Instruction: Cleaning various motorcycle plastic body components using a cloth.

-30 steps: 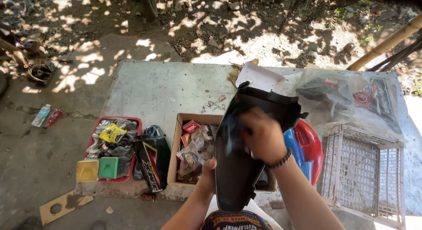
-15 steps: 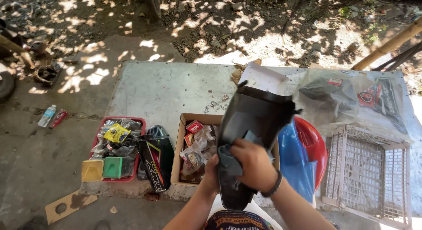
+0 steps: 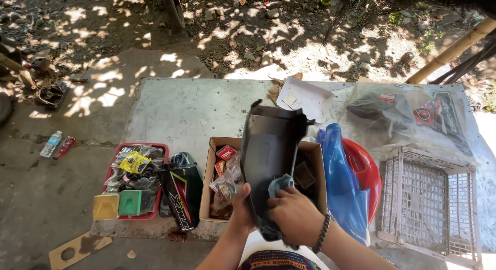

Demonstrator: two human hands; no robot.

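Black plastic panel (image 3: 268,161) gripped upright by left hand (image 3: 242,210) over cardboard box (image 3: 207,190), right hand (image 3: 294,216) pressing grey cloth (image 3: 279,186) on it.

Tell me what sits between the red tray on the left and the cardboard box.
In the head view, a black fairing piece with coloured stripes lies between the red tray and the cardboard box, with a bunched dark bag just behind it.

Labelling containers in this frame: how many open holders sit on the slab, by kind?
Red plastic tray: 1
Cardboard box: 1
Grey wire-mesh crate: 1
Total: 3
The person's hands work on a black plastic panel above the box.
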